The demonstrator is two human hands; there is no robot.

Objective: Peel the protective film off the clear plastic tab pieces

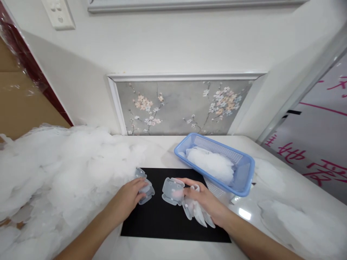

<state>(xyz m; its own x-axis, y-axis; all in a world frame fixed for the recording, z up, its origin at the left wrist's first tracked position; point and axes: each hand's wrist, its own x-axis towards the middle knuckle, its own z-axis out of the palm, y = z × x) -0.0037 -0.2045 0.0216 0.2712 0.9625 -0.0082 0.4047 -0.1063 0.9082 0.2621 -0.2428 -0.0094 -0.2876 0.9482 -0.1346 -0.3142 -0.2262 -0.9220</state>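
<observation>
My left hand rests on a small translucent plastic piece at the left side of a black mat, fingers curled over it. My right hand pinches another translucent piece with white studs between thumb and fingers. The same hand also keeps several similar pieces tucked under its palm, fanned toward me.
A big heap of translucent plastic pieces covers the table's left side. A blue plastic basket with more pieces in it stands tilted behind the mat at right. Smaller heaps lie at the right. A wall with a floral panel rises behind.
</observation>
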